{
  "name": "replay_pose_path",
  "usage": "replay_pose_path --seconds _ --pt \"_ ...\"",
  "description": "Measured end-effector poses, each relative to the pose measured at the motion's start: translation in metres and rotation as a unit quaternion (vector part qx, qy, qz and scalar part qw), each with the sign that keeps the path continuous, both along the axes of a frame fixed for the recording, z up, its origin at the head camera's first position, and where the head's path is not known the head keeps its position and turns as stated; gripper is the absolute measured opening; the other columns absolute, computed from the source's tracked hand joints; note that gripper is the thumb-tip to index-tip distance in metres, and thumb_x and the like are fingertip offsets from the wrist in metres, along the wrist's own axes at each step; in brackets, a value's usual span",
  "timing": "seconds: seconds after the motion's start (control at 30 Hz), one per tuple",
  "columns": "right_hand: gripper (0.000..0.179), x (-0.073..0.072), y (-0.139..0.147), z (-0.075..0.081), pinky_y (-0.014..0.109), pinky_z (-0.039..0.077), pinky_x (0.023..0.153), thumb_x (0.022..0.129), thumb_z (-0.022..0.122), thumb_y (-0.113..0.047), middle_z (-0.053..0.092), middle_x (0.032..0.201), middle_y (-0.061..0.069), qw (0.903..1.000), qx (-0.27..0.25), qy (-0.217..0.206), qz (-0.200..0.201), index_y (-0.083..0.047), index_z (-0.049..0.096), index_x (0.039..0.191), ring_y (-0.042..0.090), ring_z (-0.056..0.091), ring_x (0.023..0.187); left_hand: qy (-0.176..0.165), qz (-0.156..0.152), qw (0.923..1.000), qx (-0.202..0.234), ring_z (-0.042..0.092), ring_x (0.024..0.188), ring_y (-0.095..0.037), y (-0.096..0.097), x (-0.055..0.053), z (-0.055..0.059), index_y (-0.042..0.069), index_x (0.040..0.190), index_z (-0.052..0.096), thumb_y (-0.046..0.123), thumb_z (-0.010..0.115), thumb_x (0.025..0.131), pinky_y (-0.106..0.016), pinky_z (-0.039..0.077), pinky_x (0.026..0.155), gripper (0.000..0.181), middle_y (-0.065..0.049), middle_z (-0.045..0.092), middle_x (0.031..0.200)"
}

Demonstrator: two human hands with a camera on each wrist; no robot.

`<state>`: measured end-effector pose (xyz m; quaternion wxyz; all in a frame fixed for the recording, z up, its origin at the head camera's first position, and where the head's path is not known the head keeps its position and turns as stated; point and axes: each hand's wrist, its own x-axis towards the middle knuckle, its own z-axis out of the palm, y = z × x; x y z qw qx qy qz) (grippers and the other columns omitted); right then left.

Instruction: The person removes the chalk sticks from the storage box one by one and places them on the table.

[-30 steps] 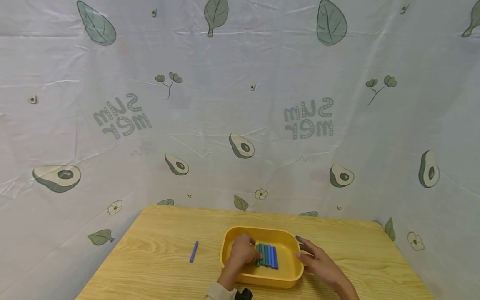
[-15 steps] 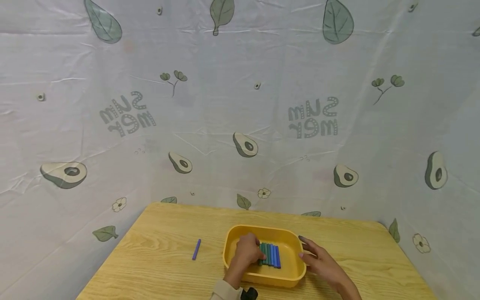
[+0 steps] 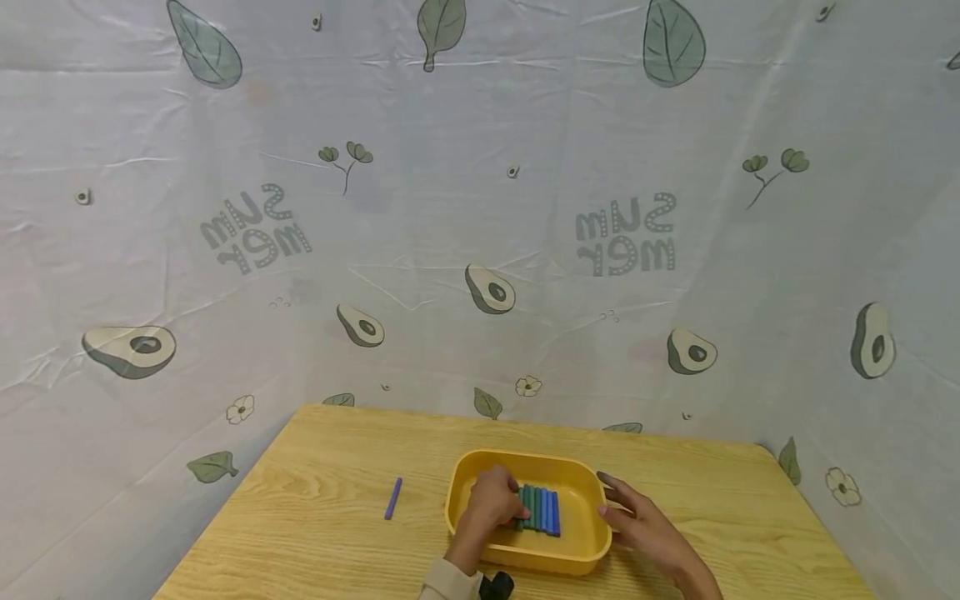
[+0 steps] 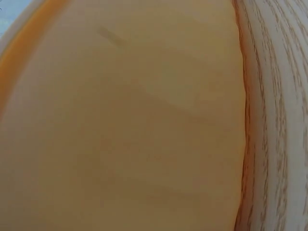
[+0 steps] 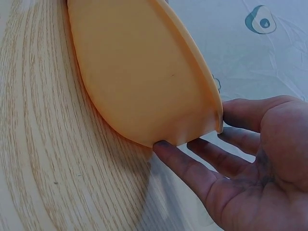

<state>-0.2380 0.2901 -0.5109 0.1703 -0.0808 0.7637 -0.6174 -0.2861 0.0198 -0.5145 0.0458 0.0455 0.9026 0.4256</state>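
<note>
yellow tray [image 3: 579,537] sits on the table [image 3: 322,500], green and blue sticks [image 3: 545,510] lined up inside. the left hand [image 3: 491,497] bends over their left end; whether it grips any is unclear. the right hand [image 3: 643,523], fingers loosely spread, touches the tray's right end. a purple stick [image 3: 393,498] lies farther left.

the word "summer" can be read twice in the head view, both times printed in grey on the pale, creased sheet [image 3: 435,217]. each one is mirrored, so its letters run from right to left, and each is split over two lines, "sum" above "mer", all in small letters. the left-hand "summer" print [image 3: 256,230] is tilted, its lines climbing toward the right side of the view; the right-hand "summer" print [image 3: 626,235] sits almost level. pale dots fill some of the letters.
</note>
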Motion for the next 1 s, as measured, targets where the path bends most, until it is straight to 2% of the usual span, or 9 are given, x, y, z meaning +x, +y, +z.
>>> replay_pose_path --seconds 0.2,0.33,0.47,0.8,1.0 --pt "0.079 0.001 0.0026 0.0008 0.056 0.059 0.104 0.115 0.052 -0.022 0.016 0.166 0.048 0.9999 -0.01 0.0 0.01 0.01 0.003 0.168 0.059 0.048 0.144 0.006 -0.005 0.9999 0.007 0.071 0.07 -0.021 0.0018 -0.0002 0.0009 -0.008 0.11 0.081 0.001 0.098 0.072 -0.036 0.063 0.064 0.042 -0.021 0.079 0.104" --pt "0.079 -0.0007 0.0048 0.0003 0.056 0.059 0.105 0.116 0.05 -0.023 0.013 0.166 0.048 0.9996 -0.017 0.003 0.022 0.01 0.001 0.168 0.059 0.047 0.145 0.02 -0.005 0.9998 0.001 0.066 0.072 -0.021 0.0008 0.0026 0.0025 -0.006 0.108 0.08 0.001 0.096 0.073 -0.035 0.061 0.065 0.038 -0.018 0.079 0.1" --pt "0.08 -0.0038 0.0052 -0.0015 0.057 0.059 0.105 0.115 0.051 -0.024 0.014 0.166 0.048 0.9997 -0.012 -0.002 0.022 0.01 0.001 0.168 0.059 0.046 0.146 0.015 -0.005 0.9999 0.002 0.063 0.072 -0.02 -0.0025 0.004 0.003 -0.003 0.107 0.081 -0.002 0.094 0.075 -0.034 0.059 0.065 0.035 -0.016 0.078 0.099" --pt "0.079 -0.0067 0.0036 0.0018 0.057 0.058 0.106 0.115 0.052 -0.024 0.016 0.166 0.047 0.9999 -0.003 0.006 0.013 0.009 0.005 0.168 0.06 0.045 0.147 0.023 -0.013 0.9996 0.011 0.063 0.065 -0.017 -0.0022 0.0025 0.0052 -0.004 0.105 0.082 -0.005 0.088 0.077 -0.031 0.058 0.059 0.029 -0.014 0.078 0.094" --pt "0.08 -0.0054 0.0026 0.0006 0.056 0.059 0.104 0.115 0.053 -0.025 0.018 0.166 0.047 0.9999 0.002 -0.002 0.011 0.01 0.006 0.168 0.059 0.047 0.145 0.001 -0.01 0.9994 0.035 0.067 0.058 -0.017 -0.0031 0.0039 0.0026 -0.005 0.104 0.081 -0.011 0.082 0.079 -0.031 0.058 0.054 0.026 -0.013 0.076 0.088"
